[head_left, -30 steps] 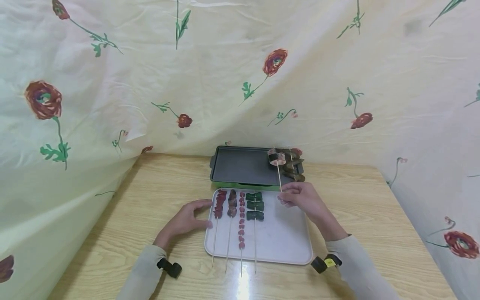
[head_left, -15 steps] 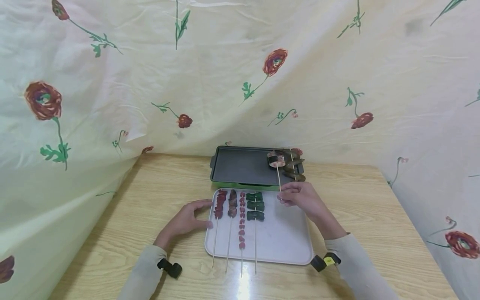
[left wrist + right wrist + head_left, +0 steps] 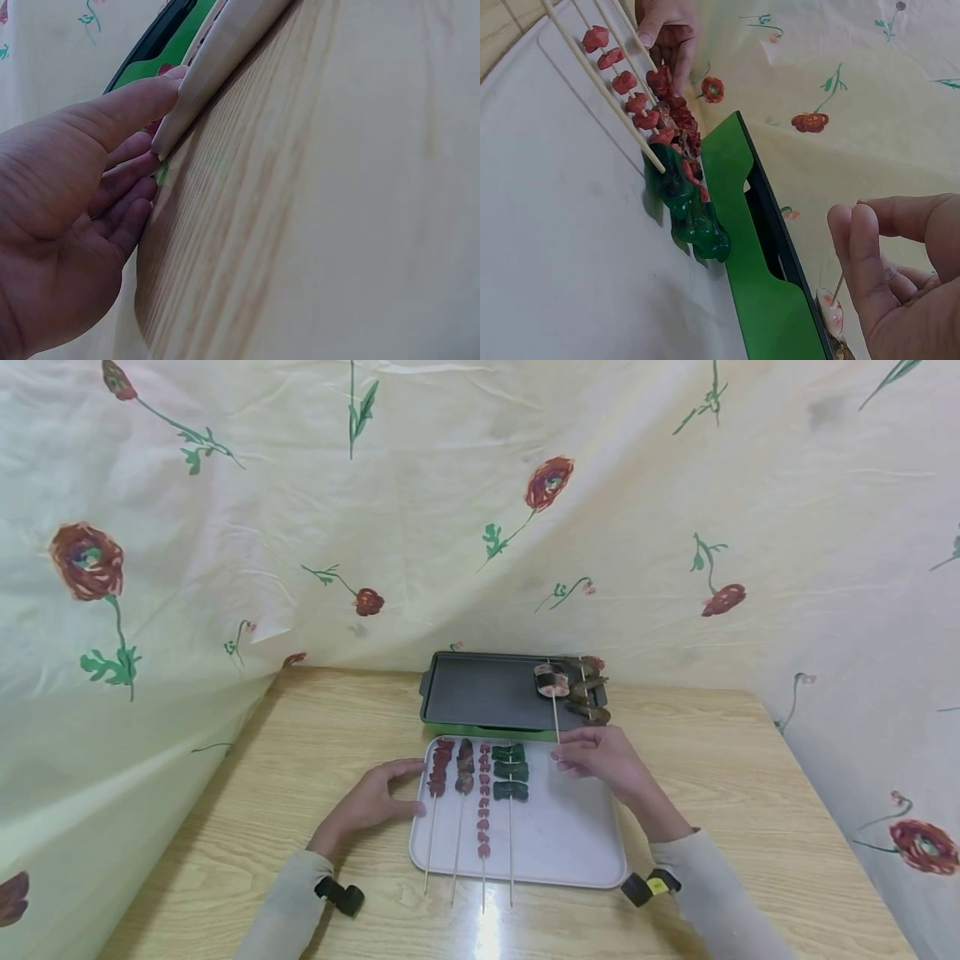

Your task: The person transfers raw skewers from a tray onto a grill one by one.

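Fingers of our right hand (image 3: 598, 756) pinched together on the stick of a pale-and-black skewer (image 3: 552, 681), its thick piece toward the right of the black griddle (image 3: 483, 689), beside a dark skewer (image 3: 588, 689), our left hand (image 3: 371, 797) touching the white tray (image 3: 570, 835), thumb and fingers apart.

The tray (image 3: 570, 831) looks like smooth plastic with a soft sheen; at its twelve o'clock the griddle plate (image 3: 483, 689) is dark and mostly matt, its green base (image 3: 727, 165) smooth and plastic-looking; the green skewer pieces (image 3: 697, 223) are slick and glossy, their stick (image 3: 512, 852) plain wood; the wood-grained tabletop (image 3: 322, 735) is polished, with glare at the tray's six o'clock; the flower-printed drape (image 3: 420, 510) beyond twelve is creased cloth; the sleeves (image 3: 720, 887) at eight and four are matt fabric.
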Demonstrator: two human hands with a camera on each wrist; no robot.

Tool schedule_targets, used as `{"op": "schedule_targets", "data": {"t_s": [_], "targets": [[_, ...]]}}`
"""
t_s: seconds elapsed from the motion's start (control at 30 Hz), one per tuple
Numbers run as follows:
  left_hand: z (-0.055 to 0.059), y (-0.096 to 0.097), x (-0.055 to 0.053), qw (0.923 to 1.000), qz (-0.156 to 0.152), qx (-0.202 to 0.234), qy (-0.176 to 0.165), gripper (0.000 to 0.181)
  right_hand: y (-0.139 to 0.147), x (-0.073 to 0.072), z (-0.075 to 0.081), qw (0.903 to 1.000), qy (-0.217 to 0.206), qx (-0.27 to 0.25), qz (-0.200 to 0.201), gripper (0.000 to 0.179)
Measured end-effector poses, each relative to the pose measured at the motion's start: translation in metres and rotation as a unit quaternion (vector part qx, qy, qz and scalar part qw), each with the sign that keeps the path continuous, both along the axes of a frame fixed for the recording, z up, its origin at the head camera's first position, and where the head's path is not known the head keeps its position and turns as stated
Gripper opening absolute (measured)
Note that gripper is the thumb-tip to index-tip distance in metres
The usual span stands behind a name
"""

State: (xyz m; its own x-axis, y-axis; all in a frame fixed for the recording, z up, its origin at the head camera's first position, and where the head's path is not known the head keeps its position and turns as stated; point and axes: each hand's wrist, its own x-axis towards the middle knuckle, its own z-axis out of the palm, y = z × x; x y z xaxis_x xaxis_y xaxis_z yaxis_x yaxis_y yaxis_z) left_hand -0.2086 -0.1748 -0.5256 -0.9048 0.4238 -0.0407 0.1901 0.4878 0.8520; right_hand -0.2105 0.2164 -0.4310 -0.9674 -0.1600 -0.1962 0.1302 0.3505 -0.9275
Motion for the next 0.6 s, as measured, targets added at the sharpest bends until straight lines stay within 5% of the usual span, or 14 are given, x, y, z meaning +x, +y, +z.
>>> {"op": "schedule_targets", "data": {"t_s": [0.6], "targets": [[-0.002, -0.001, 0.0, 0.9999, 0.007, -0.008, -0.001, 0.072, 0.0, 0.026, -0.008, 0.9994, -0.019, 0.027, 0.011, 0.051]]}}
